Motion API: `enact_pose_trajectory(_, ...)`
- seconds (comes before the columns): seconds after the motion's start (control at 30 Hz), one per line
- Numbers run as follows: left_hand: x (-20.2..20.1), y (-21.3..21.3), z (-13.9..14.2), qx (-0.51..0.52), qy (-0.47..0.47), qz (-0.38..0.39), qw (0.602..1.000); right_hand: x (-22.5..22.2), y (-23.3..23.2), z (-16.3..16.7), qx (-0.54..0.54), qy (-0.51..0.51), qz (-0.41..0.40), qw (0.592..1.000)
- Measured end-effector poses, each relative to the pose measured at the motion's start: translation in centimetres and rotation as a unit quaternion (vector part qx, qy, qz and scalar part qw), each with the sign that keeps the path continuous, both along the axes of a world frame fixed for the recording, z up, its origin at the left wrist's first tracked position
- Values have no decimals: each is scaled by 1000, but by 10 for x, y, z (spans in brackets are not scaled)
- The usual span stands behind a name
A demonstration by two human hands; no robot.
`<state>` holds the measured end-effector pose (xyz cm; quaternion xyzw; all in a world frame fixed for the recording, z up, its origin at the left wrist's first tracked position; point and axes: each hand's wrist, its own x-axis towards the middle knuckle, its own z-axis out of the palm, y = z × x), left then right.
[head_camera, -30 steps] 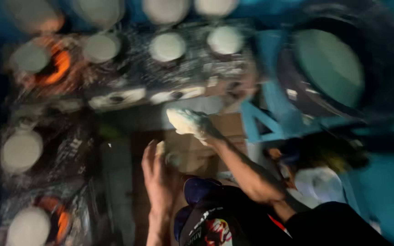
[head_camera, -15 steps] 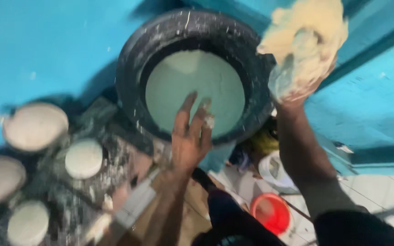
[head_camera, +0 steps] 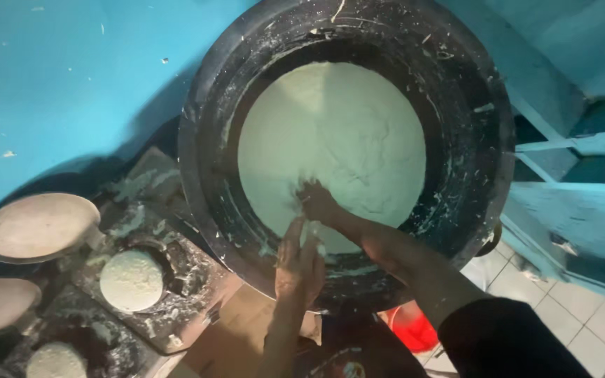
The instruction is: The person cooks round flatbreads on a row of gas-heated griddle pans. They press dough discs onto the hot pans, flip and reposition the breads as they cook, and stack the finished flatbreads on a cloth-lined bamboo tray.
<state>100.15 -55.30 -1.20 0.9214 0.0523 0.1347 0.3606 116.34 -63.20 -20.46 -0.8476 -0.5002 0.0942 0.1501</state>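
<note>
A large black tub (head_camera: pixel 470 140), smeared with white streaks, holds a wide pool of pale batter (head_camera: pixel 337 133). My right hand (head_camera: pixel 316 201) is dipped into the near edge of the batter, its fingers hidden in it. My left hand (head_camera: pixel 299 264) lies flat against the tub's near inner wall, just below the right hand. It is dusted white and holds nothing.
At the left, a dark, flour-spattered stove top (head_camera: pixel 176 294) carries round moulds filled with white batter (head_camera: pixel 131 280). Two round lids (head_camera: pixel 40 225) sit beside them. A blue wall is behind, a blue wooden frame (head_camera: pixel 575 217) stands at the right, and a red bucket (head_camera: pixel 414 329) sits on the tiled floor.
My right hand, raised high with a lump of batter half a second ago, has come down into the tub. My left hand slid back to the near wall. The view has closed in on the tub.
</note>
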Motion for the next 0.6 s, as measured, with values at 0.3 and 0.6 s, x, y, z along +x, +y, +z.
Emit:
enact_pose_trajectory(0.3, -8, 2, 5, -12, -60, 1, 998, 72, -115, 113, -125, 294, 264, 910)
enact_pose_trajectory(0.6, -13, -2, 16, -33, -54, 21, 998, 117, -168, 421, -22, -36, 279, 959)
